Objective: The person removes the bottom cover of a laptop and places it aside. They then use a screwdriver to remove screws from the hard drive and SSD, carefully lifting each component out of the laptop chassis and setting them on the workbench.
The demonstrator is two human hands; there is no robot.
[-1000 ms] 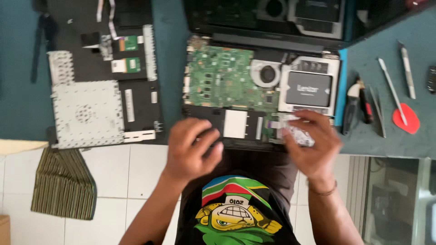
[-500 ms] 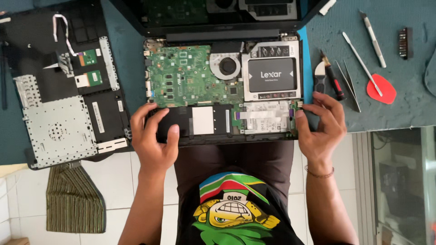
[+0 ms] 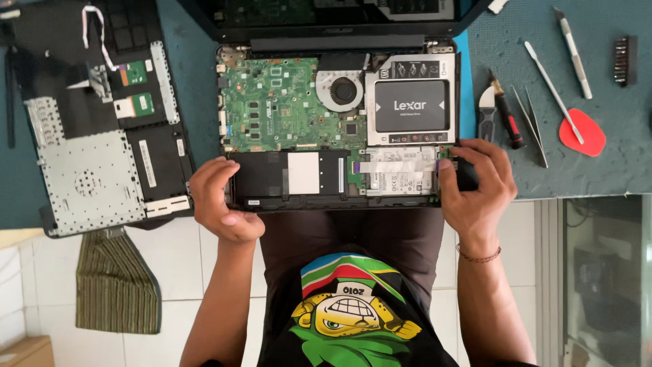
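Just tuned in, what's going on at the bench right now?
A person grips an opened laptop base at its two near corners: left hand by the black battery, right hand at the right edge. The green board, fan and drive lie exposed. The removed cover sits to the left; hand tools lie on the mat at right.

A single head-worn camera is looking almost straight down from above the person's own chest, facing the near edge of the tabletop [image 3: 611, 163]. It is sitting fairly close, so the opened laptop [image 3: 339, 122] is filling the middle, with the left hand [image 3: 221, 200] and right hand [image 3: 475, 183] entering from the bottom. The removed laptop cover [image 3: 102, 129] is lying at the left edge, tiled floor [image 3: 41, 299] showing below; no second view is sharing the scene
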